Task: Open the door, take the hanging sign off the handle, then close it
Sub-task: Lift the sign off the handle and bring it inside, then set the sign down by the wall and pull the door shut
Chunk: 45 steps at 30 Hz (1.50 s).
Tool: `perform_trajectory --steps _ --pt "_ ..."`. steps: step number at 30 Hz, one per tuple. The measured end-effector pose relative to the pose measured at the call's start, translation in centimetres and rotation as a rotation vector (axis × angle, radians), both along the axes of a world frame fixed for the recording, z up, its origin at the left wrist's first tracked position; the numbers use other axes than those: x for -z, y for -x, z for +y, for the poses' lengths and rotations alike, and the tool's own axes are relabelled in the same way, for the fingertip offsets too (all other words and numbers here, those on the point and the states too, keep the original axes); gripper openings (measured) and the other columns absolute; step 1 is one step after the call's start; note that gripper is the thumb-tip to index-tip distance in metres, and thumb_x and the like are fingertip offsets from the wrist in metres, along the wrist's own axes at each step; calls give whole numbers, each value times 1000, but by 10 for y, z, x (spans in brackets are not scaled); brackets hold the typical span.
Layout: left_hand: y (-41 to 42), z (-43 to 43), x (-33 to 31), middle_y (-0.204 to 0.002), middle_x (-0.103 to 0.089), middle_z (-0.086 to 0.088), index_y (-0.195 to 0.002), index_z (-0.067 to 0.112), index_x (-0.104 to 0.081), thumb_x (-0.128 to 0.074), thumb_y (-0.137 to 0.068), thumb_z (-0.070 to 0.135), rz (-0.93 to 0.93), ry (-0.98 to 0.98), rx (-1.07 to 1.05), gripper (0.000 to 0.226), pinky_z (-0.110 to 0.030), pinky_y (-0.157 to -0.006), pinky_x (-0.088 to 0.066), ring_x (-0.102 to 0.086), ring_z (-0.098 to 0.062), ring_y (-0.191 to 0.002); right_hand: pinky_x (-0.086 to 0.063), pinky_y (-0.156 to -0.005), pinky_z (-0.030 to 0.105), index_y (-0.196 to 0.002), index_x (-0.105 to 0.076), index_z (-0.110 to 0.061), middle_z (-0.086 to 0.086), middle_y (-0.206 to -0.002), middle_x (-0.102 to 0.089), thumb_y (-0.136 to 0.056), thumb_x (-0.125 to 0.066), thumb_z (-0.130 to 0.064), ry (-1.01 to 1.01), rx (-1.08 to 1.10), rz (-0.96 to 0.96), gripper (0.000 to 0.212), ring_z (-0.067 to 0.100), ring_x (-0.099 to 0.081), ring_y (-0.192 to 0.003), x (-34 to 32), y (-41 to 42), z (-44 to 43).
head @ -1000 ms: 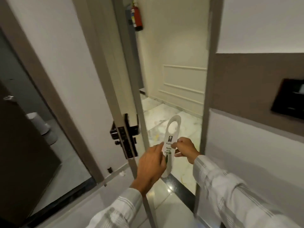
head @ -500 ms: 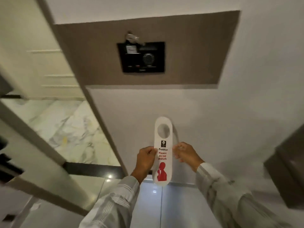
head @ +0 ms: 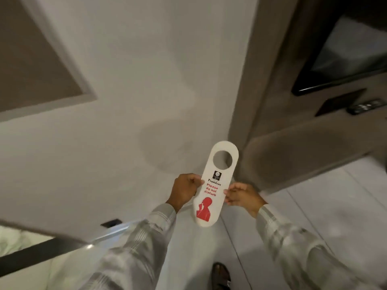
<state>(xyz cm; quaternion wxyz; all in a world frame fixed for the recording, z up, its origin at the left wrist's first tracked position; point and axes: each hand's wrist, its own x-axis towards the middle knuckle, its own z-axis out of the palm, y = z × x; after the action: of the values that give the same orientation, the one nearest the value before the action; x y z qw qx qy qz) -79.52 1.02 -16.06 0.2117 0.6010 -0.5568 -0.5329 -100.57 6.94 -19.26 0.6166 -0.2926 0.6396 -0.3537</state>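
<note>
holding one white card door-hanger sign (head: 213, 185) by its two long edges, the left hand (head: 185, 190) is closed on the left edge and the right hand (head: 240, 195) pinches the right edge, so both hands grip the same sign. it is held up in front of a pale wall (head: 129, 84), clear of any handle, slightly tilted with its round cut-out hole at the top. printed on it are one small dark logo, the word "president", three red lines reading "please do not disturb", and one red figure below. two light striped sleeves (head: 142, 243) run back from the hands. to the right stands a brown wooden unit (head: 278, 97) with one dark-framed panel (head: 345, 53). one sandalled foot (head: 221, 275) shows on the light tiled floor (head: 324, 206).
</note>
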Motion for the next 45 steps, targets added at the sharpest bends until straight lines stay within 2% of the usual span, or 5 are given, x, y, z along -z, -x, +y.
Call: perform_trajectory --steps 11,16,26,37,45 --pt "176 -16 26 -120 -73 -8 -109 13 -76 -61 -94 19 -66 -39 353 22 -34 -99 -53 -68 -25 -108 -62 -69 37 -93 -70 0 21 -89 -71 -88 -73 2 -71 492 187 5 24 -63 -64 21 153 0" --pt "217 -23 37 -135 -63 -6 -122 12 -69 -55 -96 11 -76 -9 382 30 -32 -106 -48 -60 -26 -120 -57 -93 56 -96 -69 -8 22 -111 -72 -85 -71 0 -43 573 357 14 39 -69 -97 21 174 -22" --pt "220 -40 79 -165 -18 -3 -150 25 -29 -38 -101 39 -692 528 912 52 -55 -121 -9 -5 -32 -153 -35 -113 47 -137 -57 -24 4 -150 -43 -103 -48 -37 9 -147 1232 37 29 -36 -141 44 148 -13" --pt "53 -33 35 -166 -15 -7 -154 24 -22 -33 -101 39 -789 715 705 56 -51 -122 -9 -5 -29 -153 -42 -103 49 -144 -50 -17 14 -150 -48 -101 -52 -35 170 -221 1423 47 36 -48 -133 27 48 -2" --pt "-220 12 -41 -166 -16 -7 -154 25 -25 -29 -101 44 -961 716 167 56 -50 -123 -7 -9 -28 -153 -32 -113 50 -157 -32 -21 12 -161 -36 -104 -38 -50 687 -524 1328 61 34 -40 -143 -55 -210 -60"
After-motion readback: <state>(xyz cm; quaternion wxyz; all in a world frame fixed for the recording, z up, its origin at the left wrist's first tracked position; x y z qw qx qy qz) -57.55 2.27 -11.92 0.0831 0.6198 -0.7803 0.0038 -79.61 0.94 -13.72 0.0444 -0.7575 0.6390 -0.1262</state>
